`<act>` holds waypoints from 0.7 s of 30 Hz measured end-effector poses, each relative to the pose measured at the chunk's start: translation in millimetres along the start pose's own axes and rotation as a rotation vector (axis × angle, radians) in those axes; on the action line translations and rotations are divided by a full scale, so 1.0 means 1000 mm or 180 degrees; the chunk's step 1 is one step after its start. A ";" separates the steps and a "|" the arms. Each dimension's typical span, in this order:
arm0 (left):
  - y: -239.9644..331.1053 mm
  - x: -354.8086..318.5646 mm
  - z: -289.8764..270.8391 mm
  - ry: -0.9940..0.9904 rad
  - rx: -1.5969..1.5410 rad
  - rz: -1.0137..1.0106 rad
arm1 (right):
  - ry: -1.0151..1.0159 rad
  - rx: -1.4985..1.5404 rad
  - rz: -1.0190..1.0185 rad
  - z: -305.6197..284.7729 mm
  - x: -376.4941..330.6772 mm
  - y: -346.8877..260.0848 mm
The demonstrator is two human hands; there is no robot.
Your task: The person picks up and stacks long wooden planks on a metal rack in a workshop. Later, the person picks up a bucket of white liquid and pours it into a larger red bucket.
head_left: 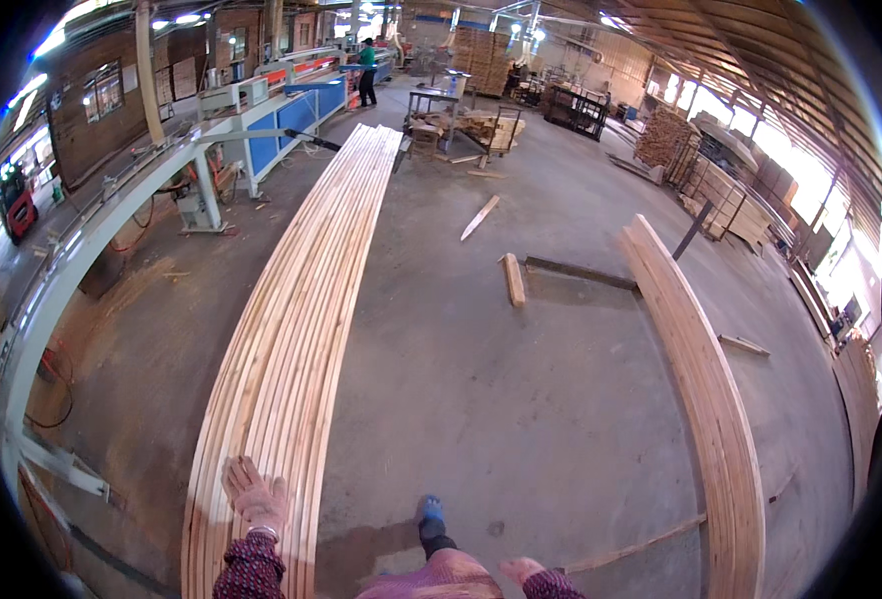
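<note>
A long bundle of narrow wooden strips point(291, 290) stretches from the lower left away toward the machine. My left hand point(254, 491) lies flat on the near part of the strips, palm down, with its fingers stretched out and not wrapped round any strip. At the lower edge, my right hand point(523, 570) hangs low beside my leg, apart from the wood. It is small and partly cut off, so its finger position cannot be made out. A second stack of long boards point(700, 399) lies to my right, with a gap of floor between it and my right hand.
A pale metal machine frame point(111, 190) curves along the left, with blue panels point(271, 130) farther off. A person in green point(366, 72) stands there. Loose wood pieces point(513, 280) and a dark bar point(581, 272) lie on the floor. Stacked timber point(668, 137) stands back right.
</note>
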State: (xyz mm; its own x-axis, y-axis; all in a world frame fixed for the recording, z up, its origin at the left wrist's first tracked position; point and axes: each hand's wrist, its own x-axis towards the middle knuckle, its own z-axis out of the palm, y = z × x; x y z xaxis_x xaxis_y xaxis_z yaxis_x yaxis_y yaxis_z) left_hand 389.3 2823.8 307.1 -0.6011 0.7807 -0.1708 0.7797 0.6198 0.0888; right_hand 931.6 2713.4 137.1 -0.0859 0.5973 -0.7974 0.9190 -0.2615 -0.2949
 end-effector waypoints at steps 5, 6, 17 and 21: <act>0.064 0.084 0.030 -0.0351 -0.0340 -0.0670 | 0.0322 0.0943 0.1092 -0.031 0.027 0.026; 0.064 0.095 0.047 -0.0473 -0.0529 -0.0895 | 0.0273 0.0972 0.1002 -0.041 0.043 0.030; 0.189 0.150 0.053 -0.0768 0.0462 -0.1872 | 0.0412 0.1229 0.0355 -0.345 0.207 -0.130; 0.241 0.239 0.053 -0.0550 0.0356 -0.1849 | 0.0299 0.1151 0.0341 -0.455 0.270 -0.200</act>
State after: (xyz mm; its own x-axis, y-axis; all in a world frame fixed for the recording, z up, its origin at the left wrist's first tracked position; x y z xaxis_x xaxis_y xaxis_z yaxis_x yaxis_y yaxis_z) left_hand 443.4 3155.4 235.9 -0.9034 0.2880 -0.3176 0.3527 0.9205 -0.1683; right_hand 899.7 3271.6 220.1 0.0541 0.6145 -0.7870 0.7246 -0.5664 -0.3925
